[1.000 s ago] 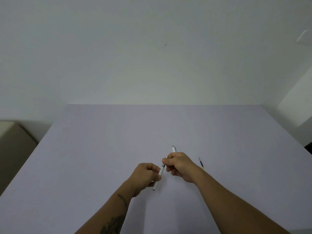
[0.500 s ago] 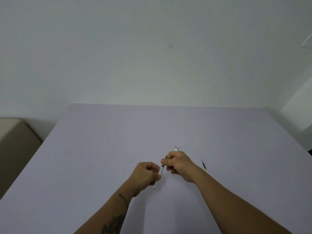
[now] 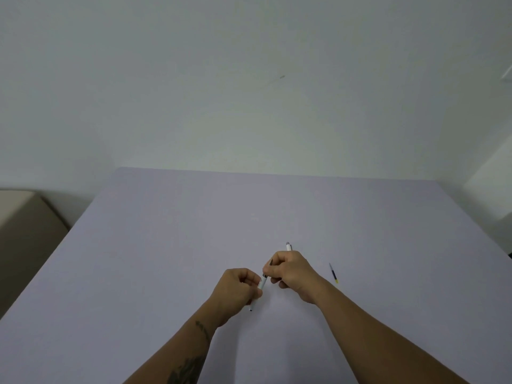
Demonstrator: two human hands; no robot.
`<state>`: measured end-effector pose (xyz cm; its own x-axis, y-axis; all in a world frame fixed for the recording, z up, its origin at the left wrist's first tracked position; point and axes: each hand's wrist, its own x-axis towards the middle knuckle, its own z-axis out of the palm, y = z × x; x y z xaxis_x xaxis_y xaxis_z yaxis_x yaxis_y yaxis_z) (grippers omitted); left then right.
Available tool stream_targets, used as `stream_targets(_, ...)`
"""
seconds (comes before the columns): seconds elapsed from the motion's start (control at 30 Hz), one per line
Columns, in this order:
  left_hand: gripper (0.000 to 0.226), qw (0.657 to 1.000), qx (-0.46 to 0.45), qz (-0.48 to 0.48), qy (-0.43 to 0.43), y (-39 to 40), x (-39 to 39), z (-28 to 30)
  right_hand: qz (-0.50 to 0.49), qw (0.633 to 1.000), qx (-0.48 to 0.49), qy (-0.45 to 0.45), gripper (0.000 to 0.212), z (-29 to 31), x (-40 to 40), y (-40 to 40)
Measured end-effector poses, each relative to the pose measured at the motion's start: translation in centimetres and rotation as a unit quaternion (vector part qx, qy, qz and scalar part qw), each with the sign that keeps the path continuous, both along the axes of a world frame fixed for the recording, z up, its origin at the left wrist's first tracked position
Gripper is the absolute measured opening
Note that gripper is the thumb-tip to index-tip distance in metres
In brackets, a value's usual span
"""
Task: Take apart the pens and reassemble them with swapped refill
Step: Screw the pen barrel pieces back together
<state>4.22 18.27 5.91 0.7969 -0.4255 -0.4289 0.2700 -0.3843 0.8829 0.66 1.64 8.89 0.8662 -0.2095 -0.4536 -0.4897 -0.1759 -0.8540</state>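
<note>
Head view, looking down at my own hands over the pale lilac table (image 3: pixel 166 245): my left hand (image 3: pixel 238 289) is curled into a loose fist around a white pen barrel (image 3: pixel 261 284), whose dark tip pokes out below my knuckles, towards me. My right hand (image 3: pixel 291 270) is closed too, thumb and forefinger pinching a thin dark piece right at the barrel's upper end, so the two hands almost touch there. Out of the top of my right fist sticks a second white pen (image 3: pixel 288 246), grey-capped end pointing away. Just right of my right wrist, a loose refill (image 3: pixel 333 272) lies flat on the table, yellow at its near end.
</note>
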Motion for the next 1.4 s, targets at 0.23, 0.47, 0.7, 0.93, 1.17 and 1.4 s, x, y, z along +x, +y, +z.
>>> stream_targets(0.23,0.016,1.000,0.001,-0.008,0.017,-1.7,0.4,-0.3,-0.032,0.998,0.058,0.005,0.008,0.1,-0.1,-1.5)
stream_targets(0.47,0.015,0.999,-0.003,-0.038,0.032,-3.3,0.4,-0.5,-0.068,0.998,0.001,0.001,0.007,-0.4,-0.7,-2.7)
stream_targets(0.7,0.017,0.998,-0.010,-0.045,0.043,-3.9,0.5,0.0,-0.076,0.994,0.077,0.015,0.008,-0.3,-1.3,-3.4)
stream_targets(0.93,0.017,0.997,-0.013,-0.056,0.051,-3.7,0.6,0.1,-0.082,0.996,0.039,0.012,0.006,-0.4,-1.1,-3.3)
stream_targets(1.17,0.015,0.997,-0.017,-0.057,0.057,-3.4,0.4,0.1,-0.077,0.997,0.015,0.017,0.011,-0.7,-1.0,-3.0)
stream_targets(1.4,0.014,0.998,-0.026,-0.035,0.044,-3.1,0.7,0.3,-0.094,0.987,0.127,0.017,0.015,-0.2,-0.9,-3.0)
